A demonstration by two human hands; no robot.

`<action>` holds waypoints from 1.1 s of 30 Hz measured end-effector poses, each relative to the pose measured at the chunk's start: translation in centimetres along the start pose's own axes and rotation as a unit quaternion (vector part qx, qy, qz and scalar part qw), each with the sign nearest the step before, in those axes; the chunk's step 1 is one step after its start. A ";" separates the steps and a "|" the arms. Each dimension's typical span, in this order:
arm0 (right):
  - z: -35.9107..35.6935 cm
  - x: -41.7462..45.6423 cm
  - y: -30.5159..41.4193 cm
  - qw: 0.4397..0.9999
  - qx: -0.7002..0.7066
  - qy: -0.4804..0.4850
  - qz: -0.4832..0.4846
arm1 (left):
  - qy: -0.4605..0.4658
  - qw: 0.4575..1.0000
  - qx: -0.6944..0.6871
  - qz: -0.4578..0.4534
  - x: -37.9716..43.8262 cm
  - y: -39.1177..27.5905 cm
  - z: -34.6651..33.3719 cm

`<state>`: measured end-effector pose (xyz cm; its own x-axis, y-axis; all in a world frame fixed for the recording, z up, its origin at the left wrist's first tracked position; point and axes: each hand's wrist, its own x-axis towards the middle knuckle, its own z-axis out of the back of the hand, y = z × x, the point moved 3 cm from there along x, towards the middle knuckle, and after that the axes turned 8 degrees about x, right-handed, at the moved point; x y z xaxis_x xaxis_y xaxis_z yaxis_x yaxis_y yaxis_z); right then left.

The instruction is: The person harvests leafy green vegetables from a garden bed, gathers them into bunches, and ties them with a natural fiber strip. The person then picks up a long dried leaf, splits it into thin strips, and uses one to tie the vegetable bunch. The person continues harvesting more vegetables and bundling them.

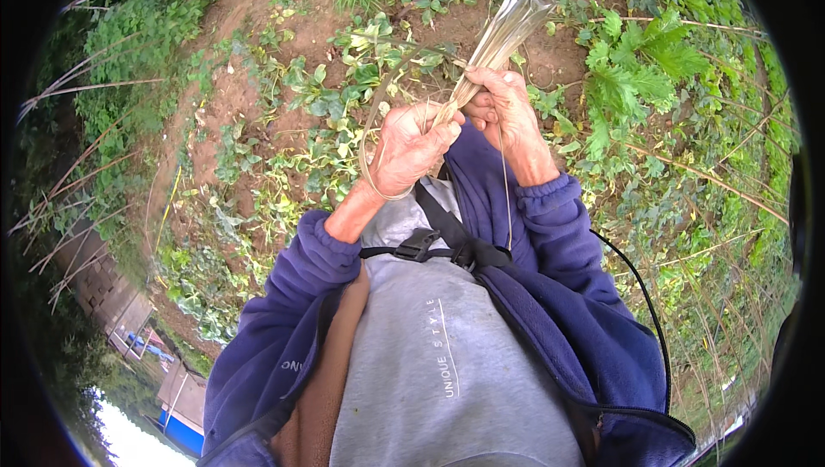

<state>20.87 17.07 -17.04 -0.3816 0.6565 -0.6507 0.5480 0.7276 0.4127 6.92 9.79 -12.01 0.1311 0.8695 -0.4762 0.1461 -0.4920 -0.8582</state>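
A bundle of dry, straw-coloured leaf strips [509, 25] slants up and to the right between my two hands. My left hand [412, 145] grips its narrow lower end, and a long loose strip [368, 125] loops round beside that wrist. With thumb and fingers, my right hand [506, 112] pinches the bundle a little higher up. From the right hand a thin dry strand [506, 190] hangs down over the jacket. The bundle's upper end fans out, folded and shiny. The fingers partly hide where the strips cross.
Low leafy plants [322, 90] grow in brown soil [277, 48] before me. A large-leaved green plant [619, 74] stands at the right, near long dry stalks [709, 177]. More thin stalks [97, 87] arch at the far left. A yellow strip [171, 206] lies on the left.
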 end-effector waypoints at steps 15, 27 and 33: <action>3.8 -0.9 4.7 0.985 -0.009 -0.151 0.088 | 0.116 0.968 -0.177 0.138 0.3 -0.6 1.8; 14.7 0.1 8.0 0.911 -0.257 -0.311 0.084 | 0.100 0.881 -0.435 0.159 1.2 2.8 4.3; 18.9 0.2 7.4 0.864 -0.276 -0.411 0.089 | 0.106 0.878 -0.446 0.139 1.5 4.0 6.0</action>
<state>38.89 18.82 -26.23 0.4535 0.5699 -0.6853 0.0179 0.7629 0.6462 1.81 9.35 -17.29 0.4485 0.7297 -0.5161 0.7768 -0.6039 -0.1788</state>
